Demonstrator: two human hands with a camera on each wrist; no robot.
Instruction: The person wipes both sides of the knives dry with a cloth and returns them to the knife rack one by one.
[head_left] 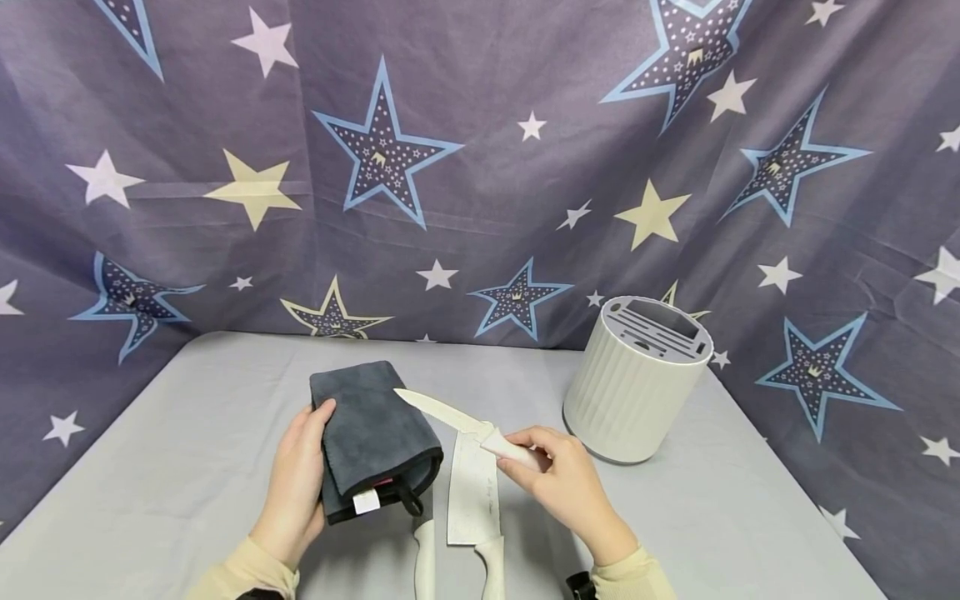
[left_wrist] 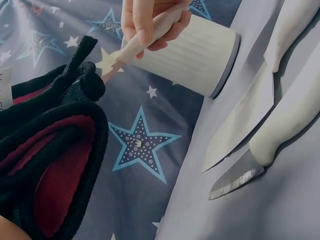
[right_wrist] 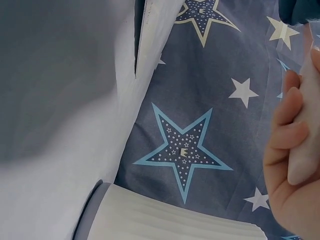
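Note:
In the head view my left hand (head_left: 296,475) grips a folded dark grey cloth (head_left: 371,425) with black edging, a white tag and a hanging loop. Its red inner side shows in the left wrist view. My right hand (head_left: 555,475) holds a small knife (head_left: 517,451) by its white handle, the pale blade pointing left toward the cloth, its tip overlapping the cloth's right edge in the head view. Below the hands a cleaver (head_left: 474,492) lies on the table, blade away from me. Beside it lies another white-handled knife (head_left: 424,558), its blade partly hidden by the cloth.
A ribbed white knife block (head_left: 630,400) with a slotted grey top stands at the back right, beyond my right hand. The table (head_left: 225,392) has a pale grey cover. A star-patterned curtain (head_left: 465,225) hangs behind and along both sides.

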